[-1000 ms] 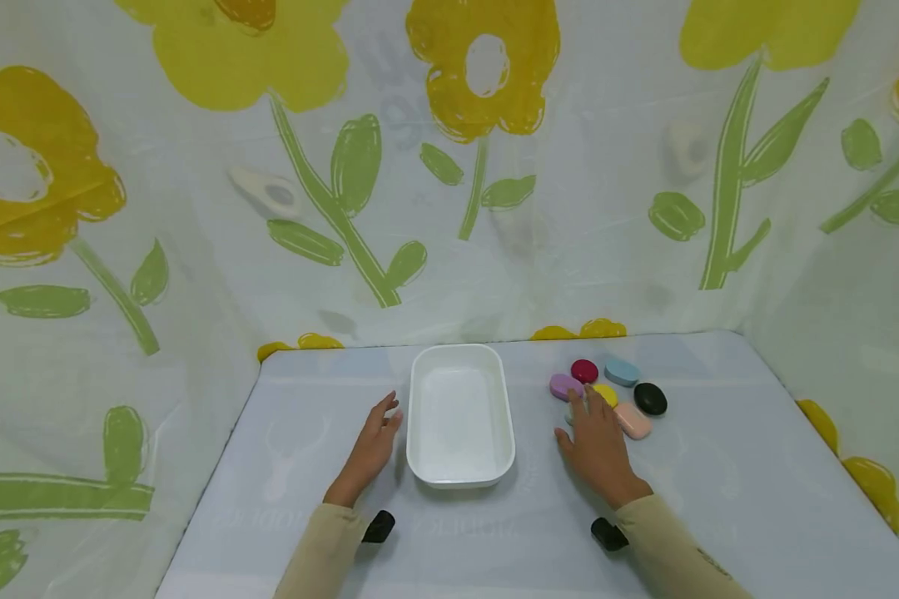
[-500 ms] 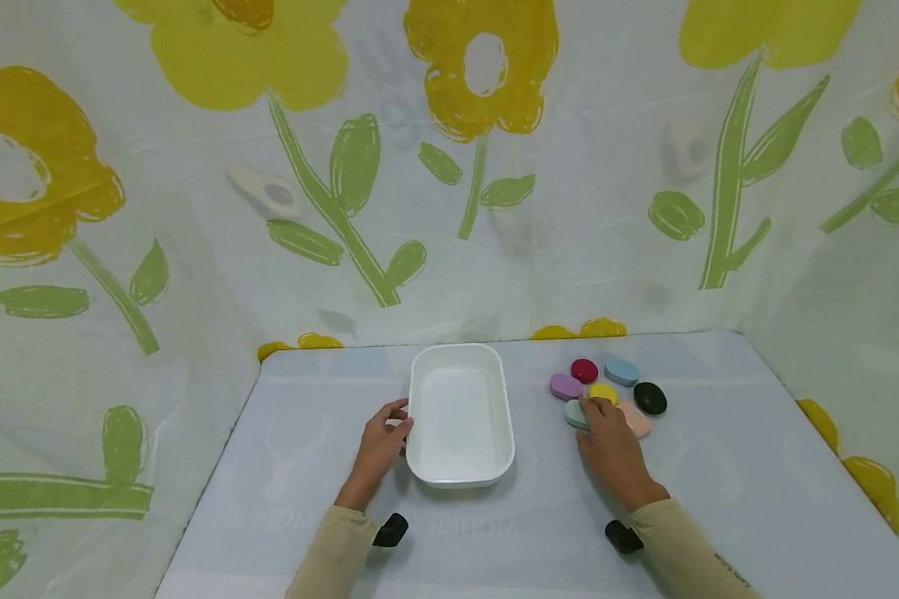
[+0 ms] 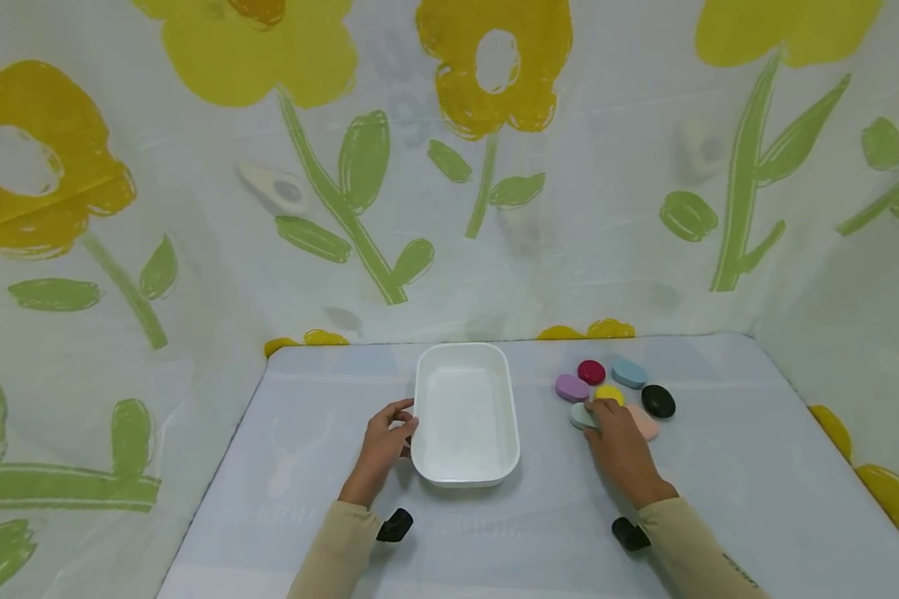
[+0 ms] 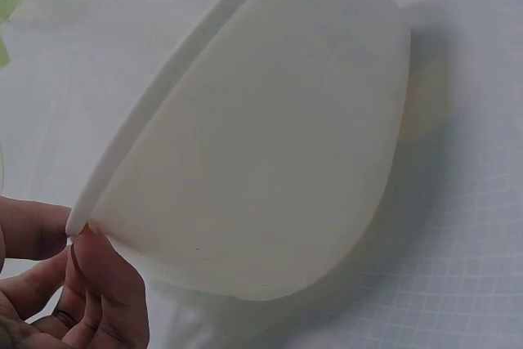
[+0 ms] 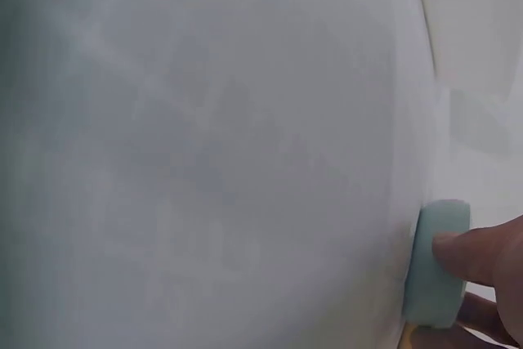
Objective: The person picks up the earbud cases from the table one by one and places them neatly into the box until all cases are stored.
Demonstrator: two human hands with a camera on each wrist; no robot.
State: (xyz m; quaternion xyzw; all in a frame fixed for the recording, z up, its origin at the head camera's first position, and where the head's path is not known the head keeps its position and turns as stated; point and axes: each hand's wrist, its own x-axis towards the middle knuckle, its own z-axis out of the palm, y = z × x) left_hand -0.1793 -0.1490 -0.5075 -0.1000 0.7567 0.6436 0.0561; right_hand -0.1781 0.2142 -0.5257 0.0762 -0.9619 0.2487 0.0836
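A white rectangular tray (image 3: 466, 424) with rounded corners stands mid-table in the head view. My left hand (image 3: 378, 445) pinches its left rim between thumb and fingers; the left wrist view shows the fingertips on the lip of the tray (image 4: 261, 136). At the right, my right hand (image 3: 623, 449) holds a pale green soap bar (image 3: 580, 416) at the near side of a group of soaps. In the right wrist view the thumb presses on the face of this pale green bar (image 5: 433, 288), with fingers behind it.
Around the right hand lie a purple soap (image 3: 572, 388), a red one (image 3: 591, 372), a yellow one (image 3: 609, 394), a blue one (image 3: 629, 373), a black one (image 3: 658, 401) and a pink one (image 3: 645, 423). A flower-printed curtain (image 3: 487, 274) borders the table.
My left hand has moved right onto the tray's rim. The right hand has drawn back from over the soaps and settled on the pale green bar. The head view has shifted slightly.
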